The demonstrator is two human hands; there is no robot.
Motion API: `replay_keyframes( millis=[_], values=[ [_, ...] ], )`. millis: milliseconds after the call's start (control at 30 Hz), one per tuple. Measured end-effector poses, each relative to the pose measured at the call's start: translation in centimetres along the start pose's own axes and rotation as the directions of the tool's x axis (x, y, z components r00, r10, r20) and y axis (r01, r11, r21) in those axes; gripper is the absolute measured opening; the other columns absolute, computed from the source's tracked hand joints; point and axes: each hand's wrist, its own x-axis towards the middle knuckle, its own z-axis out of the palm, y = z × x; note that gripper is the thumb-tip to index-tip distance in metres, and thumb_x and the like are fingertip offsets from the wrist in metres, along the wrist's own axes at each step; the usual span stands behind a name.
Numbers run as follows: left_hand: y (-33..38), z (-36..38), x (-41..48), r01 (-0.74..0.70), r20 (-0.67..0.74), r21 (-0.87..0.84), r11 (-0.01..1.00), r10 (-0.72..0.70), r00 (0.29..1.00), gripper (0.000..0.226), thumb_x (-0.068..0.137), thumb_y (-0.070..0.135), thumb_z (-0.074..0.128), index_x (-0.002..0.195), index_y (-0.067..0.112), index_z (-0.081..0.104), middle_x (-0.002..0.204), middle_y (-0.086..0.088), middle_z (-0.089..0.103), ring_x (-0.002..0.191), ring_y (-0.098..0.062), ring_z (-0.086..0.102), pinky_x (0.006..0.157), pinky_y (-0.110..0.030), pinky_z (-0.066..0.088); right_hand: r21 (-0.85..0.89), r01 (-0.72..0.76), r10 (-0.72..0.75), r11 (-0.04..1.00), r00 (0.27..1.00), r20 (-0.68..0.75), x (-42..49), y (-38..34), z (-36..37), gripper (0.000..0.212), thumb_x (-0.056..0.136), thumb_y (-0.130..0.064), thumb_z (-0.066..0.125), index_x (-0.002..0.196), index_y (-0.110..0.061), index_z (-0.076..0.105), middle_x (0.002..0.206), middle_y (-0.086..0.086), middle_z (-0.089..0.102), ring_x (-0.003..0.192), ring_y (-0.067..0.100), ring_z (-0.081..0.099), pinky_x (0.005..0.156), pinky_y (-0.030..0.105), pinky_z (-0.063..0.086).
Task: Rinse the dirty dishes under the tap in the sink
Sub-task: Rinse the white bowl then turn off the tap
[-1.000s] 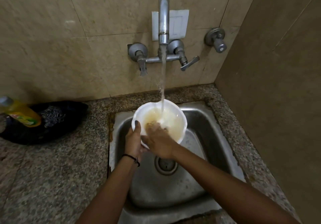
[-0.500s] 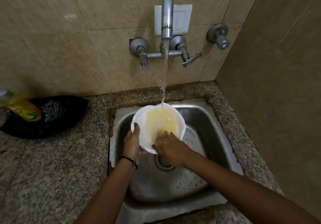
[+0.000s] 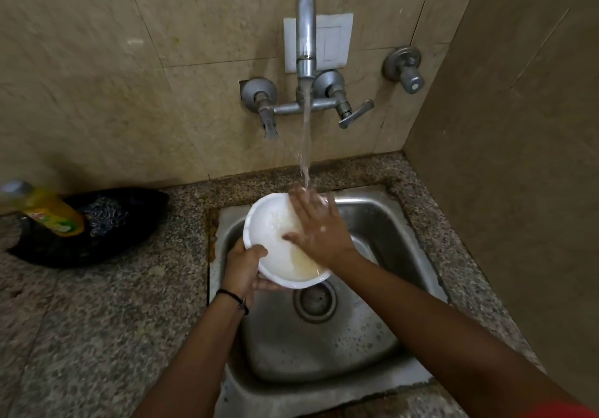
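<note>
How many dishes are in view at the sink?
1: the round white bowl, gripped by the left hand above the steel sink, under the right hand. Others may lie outside the frame.

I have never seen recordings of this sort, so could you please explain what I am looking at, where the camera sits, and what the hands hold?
There is no machine: these are a person's own bare hands. Every picture comes from one camera worn on the head, looking forward and down. The left hand grips the rim of a white bowl above a steel sink. The right hand, fingers spread, lies flat inside the bowl under water running from the wall tap. On the stone counter to the left rest a yellow bottle and a steel scrubber on a dark bag.
</note>
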Motion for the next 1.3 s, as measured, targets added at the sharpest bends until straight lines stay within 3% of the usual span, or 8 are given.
replay_keyframes(
  millis=[267, 400, 567, 733, 900, 1033, 1167, 1300],
  values=[
    [-0.9, 1.0, -0.5, -0.444, 0.041, 0.518, 0.731, 0.497, 0.867, 0.052, 0.091, -0.004, 0.045, 0.140, 0.014, 0.045, 0.128, 0.004, 0.054, 0.115, -0.012, 0.049, 0.089, -0.024, 0.041, 0.264, -0.351, 0.336, 0.898, 0.936, 0.104, -1.8, -0.5, 1.0, 0.082, 0.096, -0.026, 0.049, 0.148, -0.030, -0.014, 0.130, 0.015, 0.047, 0.089, 0.029, 0.063, 0.066, 0.039, 0.055],
    [-1.4, 0.4, 0.1, -0.491, 0.096, 0.609, 0.623, 0.557, 0.825, 0.052, 0.093, 0.001, 0.046, 0.142, 0.018, 0.044, 0.138, 0.000, 0.054, 0.123, -0.014, 0.050, 0.093, -0.020, 0.038, 0.288, -0.402, 0.363, 0.869, 0.915, 0.178, -2.0, -0.5, 0.6, 0.085, 0.093, -0.027, 0.054, 0.150, -0.022, -0.009, 0.145, 0.015, 0.039, 0.115, 0.029, 0.057, 0.087, 0.040, 0.053],
    [-0.5, 1.4, -0.6, -0.438, 0.012, 0.499, 0.748, 0.500, 0.866, 0.050, 0.092, -0.004, 0.042, 0.140, 0.013, 0.045, 0.136, -0.005, 0.055, 0.118, -0.017, 0.051, 0.088, -0.024, 0.040, 0.416, -0.154, 0.179, 0.896, 0.984, -0.023, -1.4, -2.3, -2.2, 0.066, 0.096, -0.022, 0.045, 0.151, -0.012, 0.008, 0.158, 0.014, 0.008, 0.146, 0.031, 0.008, 0.118, 0.044, 0.015],
    [0.7, 2.1, -0.6, -0.462, 0.051, 0.469, 0.753, 0.499, 0.865, 0.050, 0.092, -0.008, 0.044, 0.139, 0.006, 0.045, 0.137, -0.008, 0.053, 0.125, -0.016, 0.048, 0.092, -0.013, 0.034, 0.314, 0.390, -0.306, 0.866, 0.909, -0.284, -1.4, -2.3, -2.8, 0.051, 0.091, 0.000, 0.029, 0.140, -0.005, 0.040, 0.148, 0.015, 0.038, 0.142, 0.027, 0.026, 0.118, 0.041, 0.020],
    [1.4, 3.4, -0.7, -0.455, 0.123, 0.418, 0.787, 0.447, 0.886, 0.052, 0.091, -0.007, 0.043, 0.139, 0.014, 0.046, 0.130, -0.002, 0.055, 0.114, -0.013, 0.049, 0.091, -0.026, 0.040, 0.451, 0.078, 0.074, 0.889, 0.948, -0.309, -0.4, 0.4, -3.5, 0.055, 0.085, -0.010, 0.028, 0.135, 0.004, 0.045, 0.140, 0.023, 0.046, 0.132, 0.036, 0.041, 0.104, 0.055, 0.039],
    [1.7, 4.3, -0.5, -0.445, 0.095, 0.372, 0.815, 0.443, 0.891, 0.049, 0.094, -0.003, 0.045, 0.140, 0.014, 0.045, 0.131, -0.003, 0.055, 0.114, -0.013, 0.050, 0.094, -0.028, 0.043, 0.265, 0.415, -0.329, 0.870, 0.890, -0.315, -1.1, -0.2, -4.2, 0.054, 0.084, -0.003, 0.028, 0.135, 0.000, 0.047, 0.143, 0.018, 0.045, 0.136, 0.031, 0.038, 0.116, 0.043, 0.025],
    [1.9, 4.8, -0.7, -0.441, 0.106, 0.351, 0.826, 0.433, 0.895, 0.052, 0.091, -0.008, 0.043, 0.139, 0.012, 0.046, 0.131, -0.005, 0.055, 0.113, -0.013, 0.049, 0.093, -0.026, 0.042, 0.394, 0.178, -0.063, 0.902, 0.956, -0.287, -0.9, 0.4, -3.9, 0.060, 0.083, -0.010, 0.026, 0.141, -0.002, 0.039, 0.149, 0.018, 0.036, 0.140, 0.030, 0.030, 0.116, 0.046, 0.025],
    [1.5, 3.9, -0.2, -0.381, 0.039, 0.316, 0.869, 0.389, 0.920, 0.051, 0.092, -0.004, 0.047, 0.139, 0.016, 0.047, 0.133, -0.010, 0.057, 0.117, -0.023, 0.055, 0.097, -0.048, 0.048, 0.217, 0.345, -0.312, 0.913, 0.934, -0.174, -0.8, -0.3, -3.6, 0.061, 0.086, -0.016, 0.030, 0.146, -0.007, 0.028, 0.153, 0.014, 0.028, 0.143, 0.026, 0.022, 0.119, 0.039, 0.011]
  ],
)
